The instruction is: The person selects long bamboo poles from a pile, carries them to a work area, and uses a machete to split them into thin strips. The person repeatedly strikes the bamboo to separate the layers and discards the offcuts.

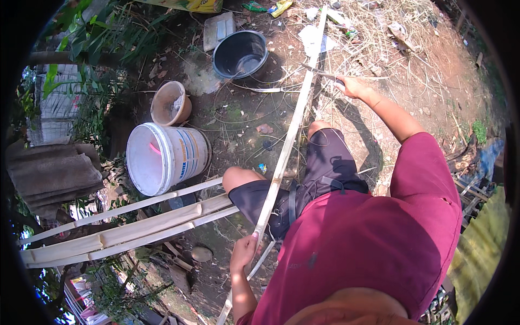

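Observation:
A long pale bamboo strip runs slantwise from the far ground, past my thighs, to the near edge of the view. My left hand is closed around its near part, thumb on top. My right hand grips a knife near the strip's far end. The knife's dark blade points left and lies across the strip; whether it cuts into the bamboo I cannot tell. Several wider split bamboo lengths extend leftward from beside my left knee.
On the left, a white plastic bucket lies tipped on its side, near a brown basin. Farther off is a black basin. Thin bamboo shavings litter the far ground. A dark cloth hangs among plants at left.

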The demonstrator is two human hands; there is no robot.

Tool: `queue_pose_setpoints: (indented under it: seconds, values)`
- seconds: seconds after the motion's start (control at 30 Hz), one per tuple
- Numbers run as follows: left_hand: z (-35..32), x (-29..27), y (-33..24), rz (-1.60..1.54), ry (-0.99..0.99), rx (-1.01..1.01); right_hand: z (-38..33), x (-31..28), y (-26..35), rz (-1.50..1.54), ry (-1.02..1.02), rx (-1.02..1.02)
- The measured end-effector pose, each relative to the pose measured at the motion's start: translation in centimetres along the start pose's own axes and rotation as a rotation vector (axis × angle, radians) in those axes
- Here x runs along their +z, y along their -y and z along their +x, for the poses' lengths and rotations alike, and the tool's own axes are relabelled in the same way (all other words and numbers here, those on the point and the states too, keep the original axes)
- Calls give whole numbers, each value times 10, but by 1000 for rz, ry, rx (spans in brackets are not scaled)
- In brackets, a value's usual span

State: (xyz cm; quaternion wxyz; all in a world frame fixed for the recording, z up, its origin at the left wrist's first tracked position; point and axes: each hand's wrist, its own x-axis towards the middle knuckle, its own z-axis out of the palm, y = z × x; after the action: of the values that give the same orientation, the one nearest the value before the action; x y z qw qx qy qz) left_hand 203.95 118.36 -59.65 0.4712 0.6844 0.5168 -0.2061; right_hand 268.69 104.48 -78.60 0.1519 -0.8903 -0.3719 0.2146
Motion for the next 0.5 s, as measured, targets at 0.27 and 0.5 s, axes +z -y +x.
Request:
queue_pose_setpoints:
  seconds: [0.27, 0.5]
  values:
    - [201, 83, -114, 56, -202, 411, -32, 39, 49, 102, -61, -107]
    - [200, 85, -125, -304, 209, 171, -143, 49, 145, 25, 179, -620]
